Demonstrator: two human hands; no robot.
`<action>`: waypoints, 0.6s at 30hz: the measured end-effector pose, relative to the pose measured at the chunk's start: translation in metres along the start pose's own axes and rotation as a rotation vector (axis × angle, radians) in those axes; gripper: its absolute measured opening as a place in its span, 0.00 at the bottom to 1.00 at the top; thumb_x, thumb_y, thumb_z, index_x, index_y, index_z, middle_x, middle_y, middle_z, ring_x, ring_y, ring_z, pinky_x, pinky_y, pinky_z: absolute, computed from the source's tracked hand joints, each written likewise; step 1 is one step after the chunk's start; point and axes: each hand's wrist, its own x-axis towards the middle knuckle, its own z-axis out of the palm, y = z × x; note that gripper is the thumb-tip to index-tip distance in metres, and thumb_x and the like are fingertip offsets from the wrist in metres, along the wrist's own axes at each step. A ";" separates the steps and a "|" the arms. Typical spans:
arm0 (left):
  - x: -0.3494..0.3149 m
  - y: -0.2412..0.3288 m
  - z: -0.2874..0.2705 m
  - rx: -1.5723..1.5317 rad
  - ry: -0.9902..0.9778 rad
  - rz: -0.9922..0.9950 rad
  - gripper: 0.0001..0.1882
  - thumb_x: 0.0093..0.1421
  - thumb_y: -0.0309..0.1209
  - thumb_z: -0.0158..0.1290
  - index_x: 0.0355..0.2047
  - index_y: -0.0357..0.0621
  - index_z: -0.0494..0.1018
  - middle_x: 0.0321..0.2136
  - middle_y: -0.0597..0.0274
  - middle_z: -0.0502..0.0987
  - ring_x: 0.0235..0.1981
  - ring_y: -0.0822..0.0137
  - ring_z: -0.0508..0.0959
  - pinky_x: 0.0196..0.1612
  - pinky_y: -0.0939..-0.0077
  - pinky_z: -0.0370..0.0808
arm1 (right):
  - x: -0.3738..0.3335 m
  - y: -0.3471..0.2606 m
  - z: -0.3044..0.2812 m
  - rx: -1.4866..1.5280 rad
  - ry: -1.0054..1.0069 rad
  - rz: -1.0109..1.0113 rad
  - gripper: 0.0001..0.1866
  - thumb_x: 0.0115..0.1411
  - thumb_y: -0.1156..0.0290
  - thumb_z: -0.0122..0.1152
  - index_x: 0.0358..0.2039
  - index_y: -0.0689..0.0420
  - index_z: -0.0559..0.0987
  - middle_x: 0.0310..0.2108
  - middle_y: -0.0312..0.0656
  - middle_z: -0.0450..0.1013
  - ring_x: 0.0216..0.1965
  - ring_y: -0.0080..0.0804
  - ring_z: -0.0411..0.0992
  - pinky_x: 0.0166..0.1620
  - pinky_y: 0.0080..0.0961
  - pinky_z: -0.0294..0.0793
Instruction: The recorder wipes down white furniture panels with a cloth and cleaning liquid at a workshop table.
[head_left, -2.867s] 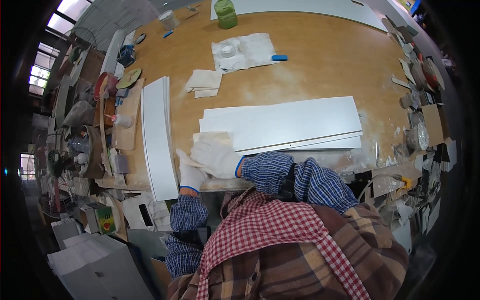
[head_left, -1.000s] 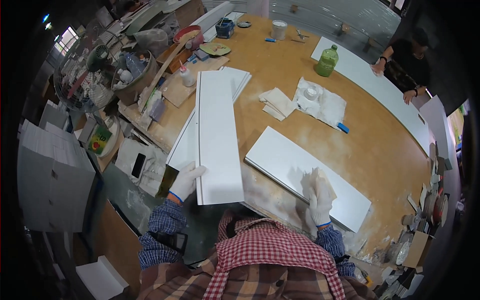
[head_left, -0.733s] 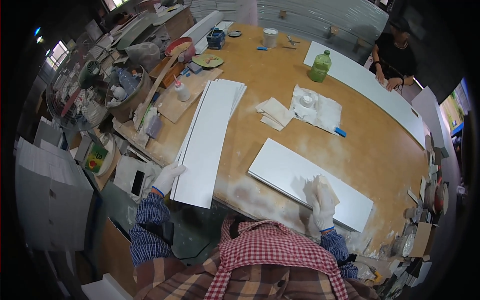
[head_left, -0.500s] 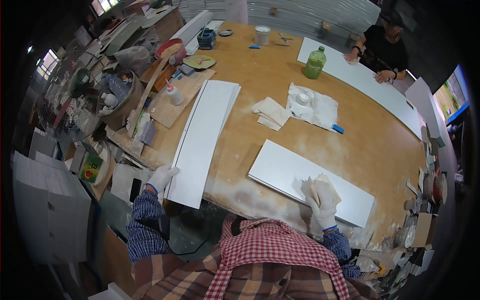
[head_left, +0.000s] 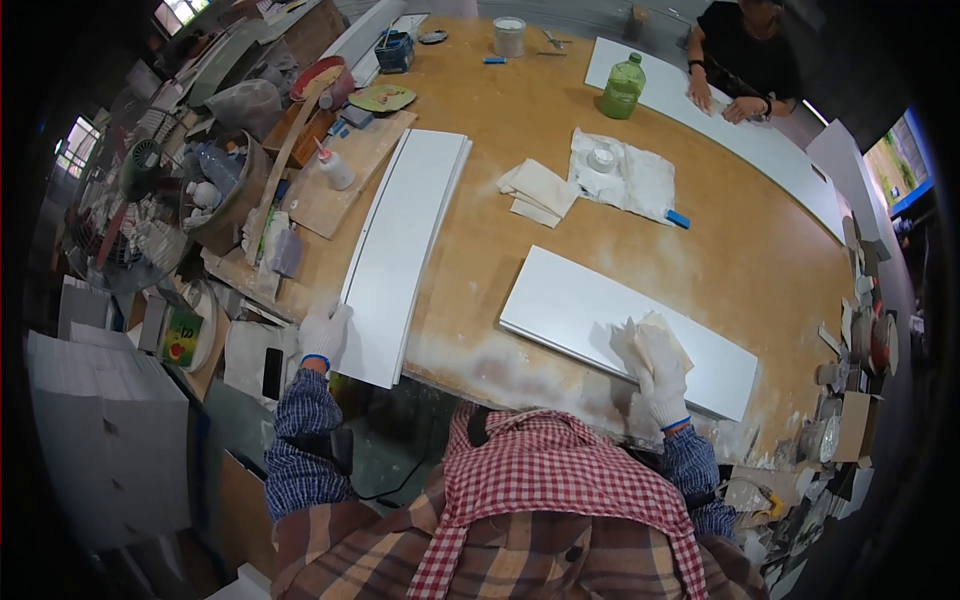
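My left hand (head_left: 326, 332), in a white knit glove, is closed at the near left edge of a stack of long white boards (head_left: 408, 215). The near end of that stack juts past the table's front edge. On the right, another white board (head_left: 560, 300) lies slantwise, apparently on top of a second one. My gloved right hand (head_left: 658, 378) presses a folded beige sheet of sandpaper (head_left: 662, 343) against its upper face, near the middle. The fingertips under the sheet are partly hidden.
A wooden table (head_left: 500, 90) bears folded beige sheets (head_left: 538, 190), a white cloth (head_left: 645, 180) with a small round container, and a green bottle (head_left: 623, 88). Across it, a person works over a long white board (head_left: 720, 130). A fan (head_left: 140, 170) and full bucket (head_left: 225, 215) stand left.
The view has shifted, so the table sits higher in it. Both my hands keep their places at the boards. The co-worker's hands have come closer together on the far board.
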 end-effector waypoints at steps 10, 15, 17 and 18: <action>-0.029 0.182 0.085 -0.191 -0.015 0.509 0.27 0.71 0.41 0.53 0.64 0.38 0.71 0.62 0.45 0.74 0.63 0.49 0.73 0.67 0.60 0.68 | 0.076 -0.065 0.032 -0.183 0.174 -0.254 0.17 0.54 0.71 0.58 0.45 0.56 0.79 0.38 0.50 0.73 0.44 0.54 0.70 0.46 0.55 0.67; -0.024 0.230 0.178 -0.222 -0.119 0.615 0.30 0.74 0.39 0.47 0.72 0.37 0.61 0.71 0.44 0.64 0.71 0.47 0.65 0.72 0.62 0.61 | 0.097 -0.077 0.095 0.021 0.179 -0.297 0.22 0.56 0.62 0.61 0.48 0.59 0.75 0.50 0.51 0.71 0.57 0.51 0.68 0.68 0.48 0.62; -0.023 0.227 0.197 -0.103 -0.109 0.697 0.31 0.75 0.39 0.45 0.72 0.36 0.60 0.73 0.44 0.62 0.72 0.46 0.63 0.73 0.62 0.60 | 0.078 -0.055 0.064 -0.050 0.231 -0.212 0.22 0.57 0.62 0.59 0.50 0.57 0.76 0.49 0.49 0.71 0.56 0.49 0.68 0.67 0.49 0.62; -0.023 0.229 0.199 -0.073 -0.103 0.674 0.31 0.75 0.39 0.45 0.73 0.36 0.60 0.73 0.44 0.61 0.72 0.46 0.63 0.73 0.62 0.59 | 0.066 -0.035 0.039 -0.296 0.190 -0.209 0.20 0.60 0.62 0.56 0.52 0.53 0.77 0.48 0.46 0.71 0.55 0.47 0.69 0.66 0.48 0.64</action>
